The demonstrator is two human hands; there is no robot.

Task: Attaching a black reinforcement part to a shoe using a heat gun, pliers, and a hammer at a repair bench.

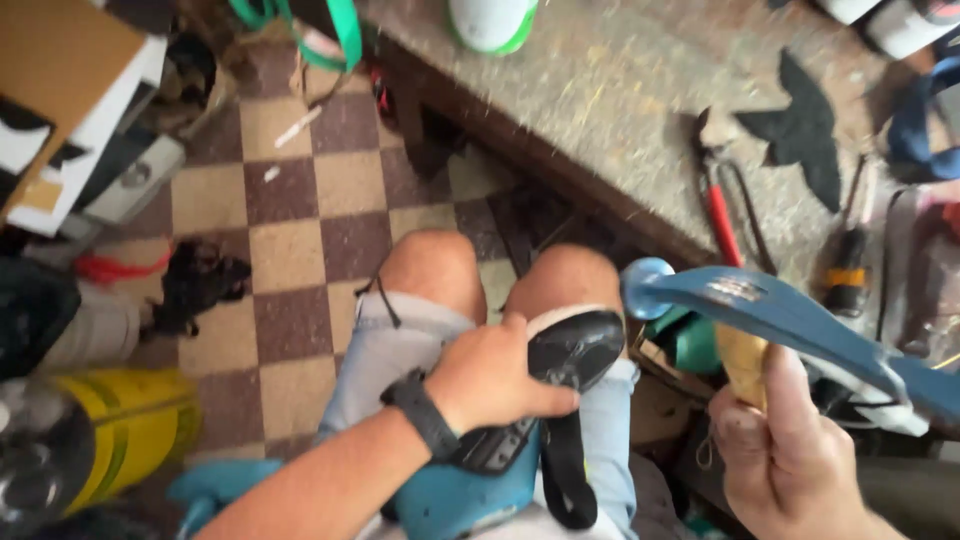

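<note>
My left hand (pixel 497 378), with a dark band on its wrist, presses down on a black-soled sandal (pixel 575 350) lying sole-up on my lap. The sandal has a teal upper (pixel 470 495) and a black strap (pixel 568 470) hanging down. Over at the lower right, my right hand (pixel 785 450) grips a wooden handle (pixel 742 362), with a blue strap (pixel 790 315) stretched across above it toward the right. The strap's rounded end (pixel 647 280) sits just right of my knee. What the handle belongs to is hidden.
A speckled workbench (pixel 620 110) runs across the top right with red-handled pliers (pixel 720 215), a black cut-out piece (pixel 805 130) and a screwdriver (pixel 845 265). Checkered floor (pixel 300 230) lies left, with a yellow can (pixel 130 425), boxes (pixel 70 110) and a black rag (pixel 200 280).
</note>
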